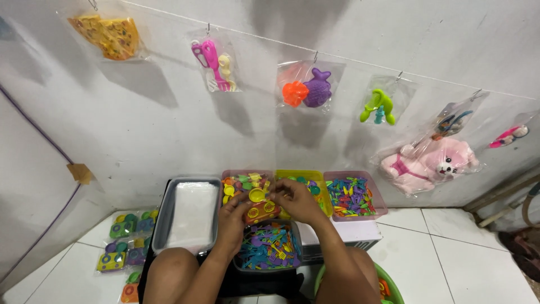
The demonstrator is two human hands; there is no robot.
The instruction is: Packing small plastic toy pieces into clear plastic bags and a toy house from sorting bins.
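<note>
While both hands work over the bins, the landmark is the orange toy stove [260,212], held just above the bin of blue and purple utensils [269,249].

- White wall [169,124] behind the stove: a line of hanging clear bags. Biggest is the pink plush dog [428,163], up and right of the stove; the purple fish mould [316,88] hangs straight above it.
- Grey tray of white sheets [188,217]: just left of the stove.
- Pink bin of mixed small toys [353,196]: right of the stove, past the yellow-green bin [304,183].
- Packed toy stoves in bags [126,242]: on the floor, far left of the stove.
- Left hand [233,217]: fingers curled round the stove's left side, gripping it.
- Right hand [295,200]: touching the stove's right edge, fingertips pinched together at a yellow toy pan [257,195] sitting on top of the stove.
</note>
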